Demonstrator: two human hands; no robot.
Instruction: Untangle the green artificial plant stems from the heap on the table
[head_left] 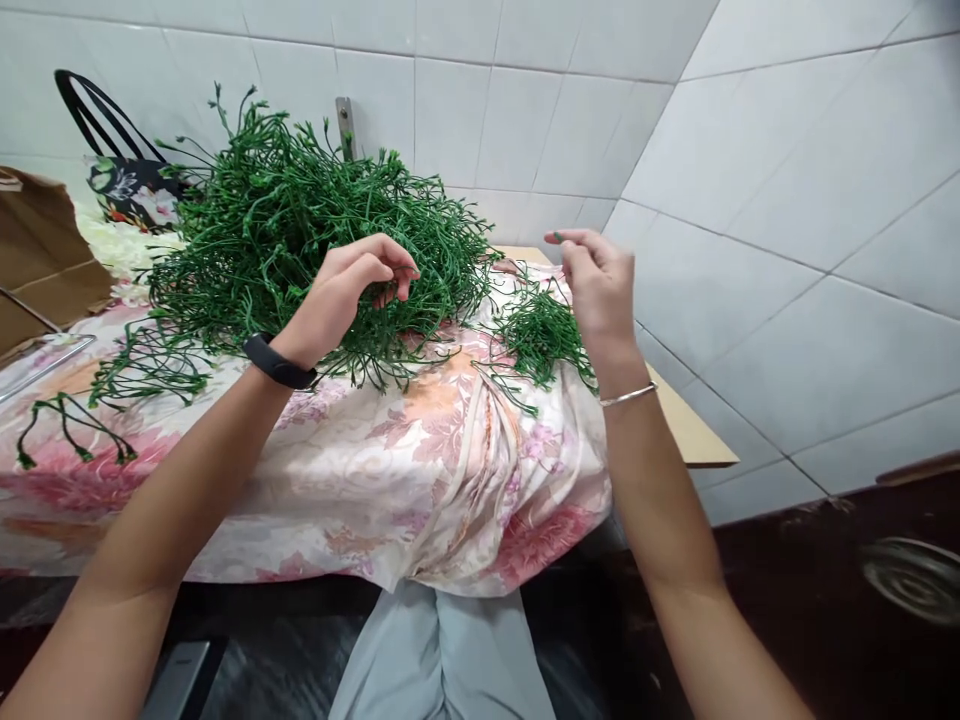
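Observation:
A big heap of green plastic stems lies on a table covered with a floral cloth. My left hand reaches into the front of the heap with its fingers curled and pinched around some stems. A smaller bunch of the same green stems rests on the cloth to the right. My right hand is raised just above that smaller bunch, fingertips pinched on a tiny green piece.
White tiled walls stand behind and to the right. A brown cardboard box and a dark floral bag sit at the far left. Loose stems trail over the cloth at left. The bare wooden table edge shows right.

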